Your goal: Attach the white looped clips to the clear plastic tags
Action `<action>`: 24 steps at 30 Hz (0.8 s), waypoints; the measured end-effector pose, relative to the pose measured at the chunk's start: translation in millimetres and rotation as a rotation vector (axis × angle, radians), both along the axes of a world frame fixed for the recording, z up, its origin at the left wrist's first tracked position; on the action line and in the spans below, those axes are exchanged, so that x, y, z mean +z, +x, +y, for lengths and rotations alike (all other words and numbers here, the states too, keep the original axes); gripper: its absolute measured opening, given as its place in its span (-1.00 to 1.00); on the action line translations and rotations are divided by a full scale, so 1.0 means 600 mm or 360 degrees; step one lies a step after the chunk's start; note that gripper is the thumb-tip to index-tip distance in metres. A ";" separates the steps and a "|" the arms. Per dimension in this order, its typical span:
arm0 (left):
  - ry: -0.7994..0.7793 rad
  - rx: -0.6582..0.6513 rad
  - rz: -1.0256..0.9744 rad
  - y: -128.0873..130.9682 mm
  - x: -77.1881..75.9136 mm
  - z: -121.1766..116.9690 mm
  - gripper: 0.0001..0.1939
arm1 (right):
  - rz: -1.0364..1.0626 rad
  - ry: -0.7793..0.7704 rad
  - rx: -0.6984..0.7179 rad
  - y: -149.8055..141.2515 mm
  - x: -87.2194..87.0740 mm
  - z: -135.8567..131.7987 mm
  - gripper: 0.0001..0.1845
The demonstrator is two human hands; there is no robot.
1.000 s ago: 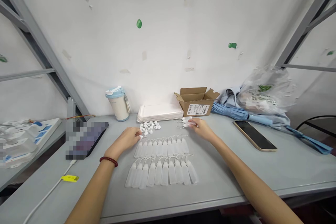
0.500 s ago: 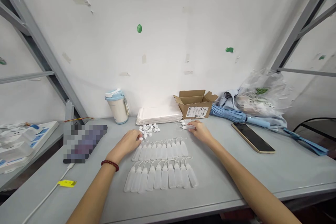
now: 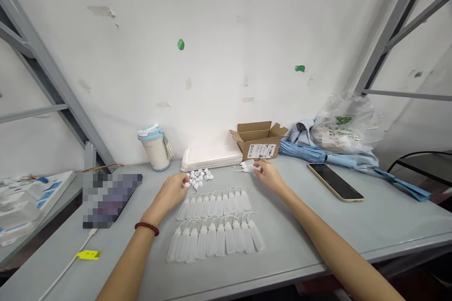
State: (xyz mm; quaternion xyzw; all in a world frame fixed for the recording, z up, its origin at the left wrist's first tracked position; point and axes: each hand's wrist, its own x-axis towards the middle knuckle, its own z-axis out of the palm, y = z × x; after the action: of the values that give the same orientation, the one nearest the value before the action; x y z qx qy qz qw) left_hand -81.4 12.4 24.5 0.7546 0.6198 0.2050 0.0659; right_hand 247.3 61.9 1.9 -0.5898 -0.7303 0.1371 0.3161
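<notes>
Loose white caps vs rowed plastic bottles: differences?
The white caps are small; the plastic bottles are long and slim. The caps look solid white; the bottles, translucent. The caps lie loosely piled; the bottles lie in two rows. Both rest on the gray table.

Ten translucent bottles [image 3: 211,241] are lying in the front row, and about ten more are lying in the rear row. White caps [image 3: 197,180] are overlapping in one pile, preventing an exact count. One tumbler [image 3: 157,151], one carton [image 3: 257,142] and one plastic bag [image 3: 344,131] are standing behind.
</notes>
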 end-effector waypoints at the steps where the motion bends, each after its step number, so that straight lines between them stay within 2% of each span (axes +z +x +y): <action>1: 0.0027 -0.0005 -0.0019 0.003 0.003 -0.002 -0.82 | 0.0039 -0.0055 0.0055 -0.003 0.009 -0.007 -0.81; 3: 0.0062 -0.0013 -0.0073 0.012 0.007 -0.006 -0.83 | 0.0100 -0.0244 0.0242 -0.010 0.026 -0.024 -0.86; 6: 0.0089 -0.0010 -0.0172 0.026 0.011 -0.010 -0.84 | 0.0212 -0.0654 0.0615 -0.021 0.042 -0.048 -0.87; 9: 0.0106 -0.0027 -0.0259 0.039 0.012 -0.013 -0.84 | 0.0163 -0.0756 0.0772 -0.028 0.046 -0.061 -0.75; 12: 0.0069 -0.0058 -0.0350 0.051 0.015 -0.018 -0.83 | 0.0058 -0.0792 0.0749 -0.032 0.042 -0.062 -0.69; 17: -0.0056 -0.0084 -0.0527 0.074 0.023 -0.027 -0.79 | 0.0009 -0.1021 0.0625 -0.033 0.037 -0.056 -0.72; 24: -0.0187 -0.0165 -0.0774 0.095 0.020 -0.033 -0.77 | -0.0057 -0.0992 0.0545 -0.034 0.037 -0.057 -0.71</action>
State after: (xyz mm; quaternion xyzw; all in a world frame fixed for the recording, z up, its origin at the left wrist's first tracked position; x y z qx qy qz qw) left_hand -24.1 -7.2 36.3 0.7088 0.5572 0.3403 0.2672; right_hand 227.2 27.5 24.0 -0.5293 -0.7471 0.3940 0.0807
